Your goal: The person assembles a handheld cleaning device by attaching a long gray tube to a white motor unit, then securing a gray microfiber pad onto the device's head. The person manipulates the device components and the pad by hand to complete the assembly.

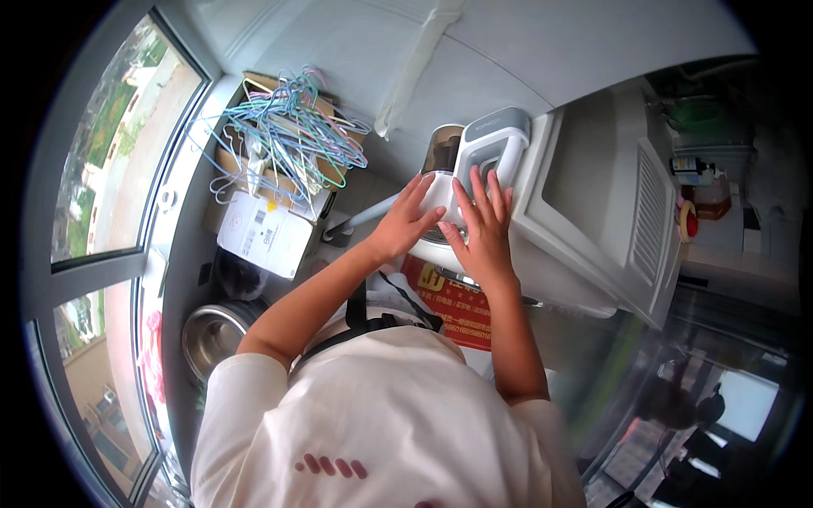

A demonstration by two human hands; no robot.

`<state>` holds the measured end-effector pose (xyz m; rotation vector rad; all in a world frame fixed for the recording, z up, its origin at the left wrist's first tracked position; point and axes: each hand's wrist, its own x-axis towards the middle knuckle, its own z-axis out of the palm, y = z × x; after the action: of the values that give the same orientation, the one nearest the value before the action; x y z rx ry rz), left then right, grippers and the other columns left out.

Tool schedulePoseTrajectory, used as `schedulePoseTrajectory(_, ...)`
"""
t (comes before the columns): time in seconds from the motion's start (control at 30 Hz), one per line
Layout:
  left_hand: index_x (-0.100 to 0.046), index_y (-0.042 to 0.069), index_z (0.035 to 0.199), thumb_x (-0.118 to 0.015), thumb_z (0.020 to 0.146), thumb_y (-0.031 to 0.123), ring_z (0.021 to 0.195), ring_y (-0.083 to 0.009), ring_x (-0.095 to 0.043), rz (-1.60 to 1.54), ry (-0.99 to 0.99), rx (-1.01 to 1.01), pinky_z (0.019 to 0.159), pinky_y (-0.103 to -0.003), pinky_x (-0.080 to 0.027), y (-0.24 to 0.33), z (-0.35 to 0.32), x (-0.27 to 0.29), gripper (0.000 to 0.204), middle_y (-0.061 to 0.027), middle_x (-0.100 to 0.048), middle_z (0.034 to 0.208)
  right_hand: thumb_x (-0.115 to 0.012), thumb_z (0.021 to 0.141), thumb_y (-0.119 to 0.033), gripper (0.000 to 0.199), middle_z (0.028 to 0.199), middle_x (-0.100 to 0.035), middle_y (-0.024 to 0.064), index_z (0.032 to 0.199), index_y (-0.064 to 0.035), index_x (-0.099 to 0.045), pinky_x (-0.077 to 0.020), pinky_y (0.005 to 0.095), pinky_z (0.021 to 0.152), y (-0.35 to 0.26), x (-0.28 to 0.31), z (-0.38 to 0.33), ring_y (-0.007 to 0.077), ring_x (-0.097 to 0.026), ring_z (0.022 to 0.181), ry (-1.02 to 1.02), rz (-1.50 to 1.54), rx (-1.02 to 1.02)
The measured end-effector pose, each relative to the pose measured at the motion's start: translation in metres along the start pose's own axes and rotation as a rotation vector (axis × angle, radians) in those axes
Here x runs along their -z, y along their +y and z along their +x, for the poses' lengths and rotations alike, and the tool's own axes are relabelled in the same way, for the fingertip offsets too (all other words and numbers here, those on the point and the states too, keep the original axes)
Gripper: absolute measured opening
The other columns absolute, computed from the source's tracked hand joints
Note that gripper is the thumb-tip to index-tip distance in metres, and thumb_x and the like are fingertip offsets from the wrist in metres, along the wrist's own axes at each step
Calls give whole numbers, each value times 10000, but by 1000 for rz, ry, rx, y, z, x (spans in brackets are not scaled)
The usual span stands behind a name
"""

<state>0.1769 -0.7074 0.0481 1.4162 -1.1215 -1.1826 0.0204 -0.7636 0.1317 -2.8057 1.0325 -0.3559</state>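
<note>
A white and grey appliance (pixel 498 127) with a loop handle on top stands before me, beside the laundry sink. A smoky brown see-through tank (pixel 444 149) sits at its left side. My left hand (pixel 408 222) is over the left part of its white body, fingers stretched and thumb apart. My right hand (pixel 484 227) is over the part just below the handle, palm down with fingers spread. Neither hand holds anything. Whether the palms touch the surface or hover just above it, I cannot tell. The hands hide much of the appliance's middle.
Many-coloured wire hangers (pixel 292 135) pile up on cardboard boxes at the left, above a white box (pixel 264 233). A metal bowl (pixel 213 339) lies lower left. The pale sink (pixel 576 169) rises at the right. A red printed mat (pixel 461 317) lies below my hands. Windows line the left.
</note>
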Motion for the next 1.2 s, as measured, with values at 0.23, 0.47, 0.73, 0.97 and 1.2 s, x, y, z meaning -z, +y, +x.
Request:
schedulePoseTrajectory(0.23,-297,124,1491,-707,843,267,1381,-408,-300,408,-6,-397,1099,-450,-329,43,-1,-19,780,-198,-244,1536,-640,875,-287,585,1519,-366,68,1412,-135,-464,-156,559,1146,30,47,-24,316,-264,1428,272,-34,-48)
schedulePoseTrajectory(0.47,-233,80,1496,-733,750,151,1349,-362,-373,716,-7,-452,1110,-476,-302,46,20,-50,902,-177,-364,1475,-630,879,-308,620,1518,-359,80,1427,-104,-428,-157,536,1160,64,43,-30,311,-265,1429,238,-4,-149)
schedulePoseTrajectory(0.73,-236,122,1505,-715,766,142,1368,-314,-370,660,15,-466,1119,-462,-287,34,21,-45,880,-126,-396,1472,-596,884,-418,612,1477,-431,54,1403,-121,-467,-199,513,1151,58,29,-15,248,-379,1377,169,-151,-112)
schedulePoseTrajectory(0.97,-212,110,1517,-728,788,165,1424,-359,-247,609,107,-339,1168,-472,-205,35,-19,-24,895,-155,-280,1533,-561,934,-374,557,1487,-417,78,1399,-83,-468,-55,581,1152,36,21,-13,325,-296,1419,198,133,236)
schedulePoseTrajectory(1.2,-230,102,1506,-688,828,140,1389,-366,-311,411,426,-51,1133,-436,-300,-7,-101,0,819,-173,-317,1509,-604,906,-317,549,1497,-409,47,1407,-136,-472,-27,594,1147,-8,-7,2,301,-275,1433,-75,287,544)
